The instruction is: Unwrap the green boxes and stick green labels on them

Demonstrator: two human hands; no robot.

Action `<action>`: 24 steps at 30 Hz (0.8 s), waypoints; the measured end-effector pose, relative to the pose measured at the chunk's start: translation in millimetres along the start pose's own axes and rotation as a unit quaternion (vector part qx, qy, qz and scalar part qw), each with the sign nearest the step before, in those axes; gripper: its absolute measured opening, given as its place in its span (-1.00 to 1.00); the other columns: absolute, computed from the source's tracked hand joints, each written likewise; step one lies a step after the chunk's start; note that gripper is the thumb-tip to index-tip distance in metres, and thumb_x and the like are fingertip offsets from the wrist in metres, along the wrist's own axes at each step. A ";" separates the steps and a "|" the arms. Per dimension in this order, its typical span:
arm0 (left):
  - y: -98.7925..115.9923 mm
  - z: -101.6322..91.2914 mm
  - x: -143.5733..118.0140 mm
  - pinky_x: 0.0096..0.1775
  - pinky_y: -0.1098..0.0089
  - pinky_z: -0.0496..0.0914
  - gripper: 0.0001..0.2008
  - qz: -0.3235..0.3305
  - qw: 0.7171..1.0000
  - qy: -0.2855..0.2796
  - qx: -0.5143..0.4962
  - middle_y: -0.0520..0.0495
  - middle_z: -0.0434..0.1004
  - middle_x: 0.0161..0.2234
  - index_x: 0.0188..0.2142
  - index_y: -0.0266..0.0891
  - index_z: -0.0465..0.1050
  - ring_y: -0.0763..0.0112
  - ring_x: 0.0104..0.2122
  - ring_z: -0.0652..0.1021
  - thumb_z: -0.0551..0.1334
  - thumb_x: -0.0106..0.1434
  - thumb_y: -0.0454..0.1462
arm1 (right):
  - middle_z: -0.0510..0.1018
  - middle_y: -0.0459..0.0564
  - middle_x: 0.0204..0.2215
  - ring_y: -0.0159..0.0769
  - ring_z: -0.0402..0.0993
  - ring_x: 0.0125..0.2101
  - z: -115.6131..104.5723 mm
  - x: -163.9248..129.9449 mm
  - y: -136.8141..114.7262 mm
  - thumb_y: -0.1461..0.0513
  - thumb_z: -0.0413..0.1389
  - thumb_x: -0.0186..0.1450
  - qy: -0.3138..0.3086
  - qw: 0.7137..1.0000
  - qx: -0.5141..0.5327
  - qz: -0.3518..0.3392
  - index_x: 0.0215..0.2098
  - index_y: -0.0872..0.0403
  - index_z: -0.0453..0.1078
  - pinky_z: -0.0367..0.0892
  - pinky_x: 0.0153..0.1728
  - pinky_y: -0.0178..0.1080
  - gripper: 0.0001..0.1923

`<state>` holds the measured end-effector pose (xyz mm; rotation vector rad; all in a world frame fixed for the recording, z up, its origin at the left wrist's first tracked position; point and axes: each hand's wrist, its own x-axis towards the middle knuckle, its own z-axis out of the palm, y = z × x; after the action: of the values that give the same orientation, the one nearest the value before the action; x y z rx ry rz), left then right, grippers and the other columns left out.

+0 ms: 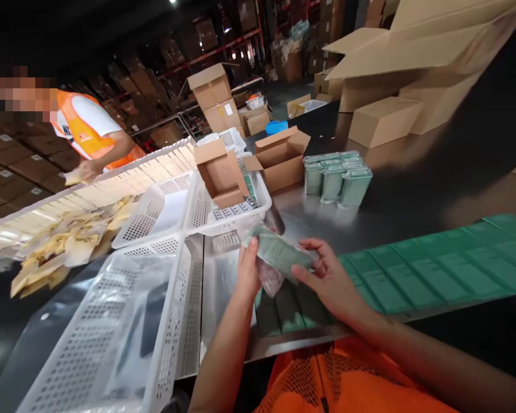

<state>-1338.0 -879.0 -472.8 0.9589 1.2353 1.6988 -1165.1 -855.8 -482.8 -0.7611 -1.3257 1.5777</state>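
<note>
Between my two hands is a green box in clear plastic wrap (277, 251), tilted above the metal table. My left hand (248, 269) grips its left end, with the thumb along the near side. At the right end, my right hand (327, 275) has its thumb on the face and its fingers behind the wrap. Loose clear plastic hangs under the box. Below my hands and off to the right runs a row of flat green boxes (421, 269) along the table's near edge. Farther back stands a group of wrapped green boxes (337, 178).
White perforated baskets (178, 275) stand on the left, one holding an open carton (221, 172). Another open carton (281, 158) sits behind. Yellowish packets (77, 241) lie beyond the baskets. A co-worker in an orange vest (86, 123) stands far left. Large cartons (387, 120) stand back right.
</note>
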 end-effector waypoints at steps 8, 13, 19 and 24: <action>-11.1 -5.0 -5.3 -0.27 0.32 0.51 -0.49 -0.121 0.969 0.091 -0.196 -0.03 0.60 -0.51 -0.38 -0.26 0.56 0.24 -0.41 0.63 0.54 -0.21 0.04 | 0.31 0.03 0.34 -0.06 0.31 0.28 -0.1 1.8 20.9 0.05 0.24 0.39 -0.168 0.899 -0.288 -0.284 0.41 -0.22 0.13 0.36 0.25 0.00 -0.31; -23.9 0.0 -19.2 -0.31 0.39 0.42 -0.59 -0.124 0.974 0.065 -0.181 0.01 0.60 -0.43 -0.35 -0.25 0.56 0.36 -0.43 0.55 0.48 -0.08 -0.01 | 0.53 0.07 -0.04 -0.11 0.57 -0.07 1.4 10.1 18.2 -0.06 0.29 0.31 -0.046 0.887 -0.321 -0.329 0.15 -0.11 0.38 0.58 -0.06 -0.09 -0.49; -30.3 -1.2 -21.7 -0.14 0.35 0.42 -0.73 -0.142 0.983 -0.067 -0.100 0.02 0.67 -0.29 -0.27 -0.17 0.62 0.27 -0.26 0.57 0.44 -0.01 -0.19 | 0.10 0.35 0.38 0.25 -0.03 0.40 -9.2 19.8 6.3 -0.06 0.27 0.31 -0.149 0.803 -0.440 -0.373 0.47 0.10 -0.05 0.24 0.26 0.27 -0.04; -23.6 5.8 -16.2 -0.02 0.21 0.45 -0.39 -0.238 0.942 -0.014 -0.235 -0.10 0.66 -0.31 -0.34 -0.23 0.57 0.06 -0.11 0.62 0.45 -0.13 0.24 | 0.50 0.13 0.11 -0.05 0.16 0.33 -13.3 19.5 11.1 0.20 0.15 0.45 -0.205 0.782 -0.380 -0.449 0.25 0.07 0.31 0.29 0.29 0.02 -0.58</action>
<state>-1322.4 -887.2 -496.1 0.3569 0.8846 1.4789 -1163.8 -832.6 -494.8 -0.1052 -2.2484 0.3891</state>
